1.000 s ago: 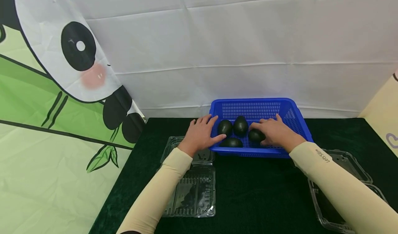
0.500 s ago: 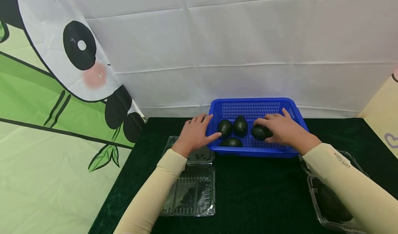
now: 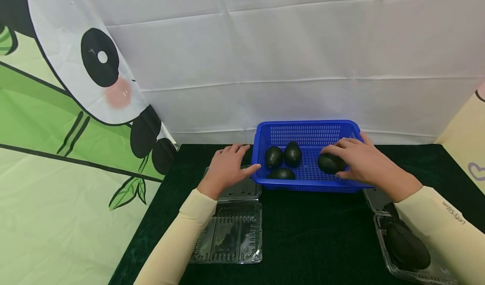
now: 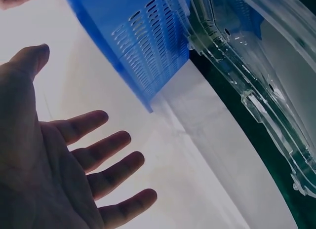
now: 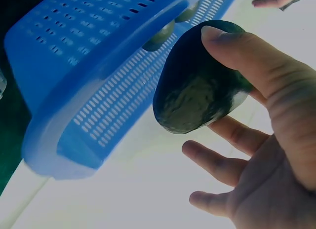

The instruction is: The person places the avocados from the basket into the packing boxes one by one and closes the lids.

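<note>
My right hand pinches a dark green avocado between thumb and fingers, over the right part of the blue plastic basket. In the right wrist view the thumb lies across the held avocado, while other fingers stay off it. Three more avocados lie in the basket's left half: one avocado by the left wall, a second avocado beside it and a third avocado along the front. My left hand, fingers spread, hovers left of the basket and holds nothing, as the left wrist view confirms.
An opened clear clamshell box lies on the dark green cloth under my left arm. Another clear box at the right holds a dark avocado, partly covered by my right sleeve. A white curtain hangs behind the table.
My right hand has shifted right and lifted the avocado off the basket's floor. My left hand has drawn away leftward from the basket's rim.
</note>
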Demonstrator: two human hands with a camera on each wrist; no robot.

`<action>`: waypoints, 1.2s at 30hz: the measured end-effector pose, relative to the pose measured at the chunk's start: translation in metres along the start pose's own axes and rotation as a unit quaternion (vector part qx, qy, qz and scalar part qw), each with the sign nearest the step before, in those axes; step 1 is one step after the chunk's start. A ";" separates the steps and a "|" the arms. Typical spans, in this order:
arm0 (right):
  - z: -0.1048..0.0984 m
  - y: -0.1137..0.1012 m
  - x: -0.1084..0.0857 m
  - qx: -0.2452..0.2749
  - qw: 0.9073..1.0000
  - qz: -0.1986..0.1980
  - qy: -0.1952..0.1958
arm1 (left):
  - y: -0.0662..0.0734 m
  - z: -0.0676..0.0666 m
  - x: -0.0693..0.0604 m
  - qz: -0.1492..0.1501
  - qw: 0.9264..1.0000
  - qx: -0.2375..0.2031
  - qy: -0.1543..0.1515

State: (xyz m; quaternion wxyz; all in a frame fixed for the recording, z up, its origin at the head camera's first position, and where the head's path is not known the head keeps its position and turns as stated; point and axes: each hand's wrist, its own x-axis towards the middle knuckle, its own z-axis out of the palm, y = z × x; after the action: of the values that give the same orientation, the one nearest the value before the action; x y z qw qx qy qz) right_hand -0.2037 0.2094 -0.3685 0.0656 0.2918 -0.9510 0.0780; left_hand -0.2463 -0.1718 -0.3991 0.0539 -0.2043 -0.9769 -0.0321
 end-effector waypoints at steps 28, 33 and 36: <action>-0.020 0.037 -0.099 -0.081 0.992 0.062 0.071 | -0.024 -0.006 -0.019 -0.025 1.000 -0.007 -0.001; -0.017 0.044 -0.117 -0.105 0.989 0.076 0.073 | -0.025 -0.005 -0.020 -0.025 1.000 -0.008 -0.002; -0.015 0.048 -0.126 -0.109 0.987 0.076 0.086 | -0.025 -0.005 -0.021 -0.027 1.000 -0.010 -0.001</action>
State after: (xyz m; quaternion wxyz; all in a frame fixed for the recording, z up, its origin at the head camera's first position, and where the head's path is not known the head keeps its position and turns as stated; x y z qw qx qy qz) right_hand -0.1264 0.3201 -0.3801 0.1729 0.2018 -0.9640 0.0034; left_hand -0.2366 -0.2038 -0.3981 0.0504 -0.1785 -0.9817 -0.0427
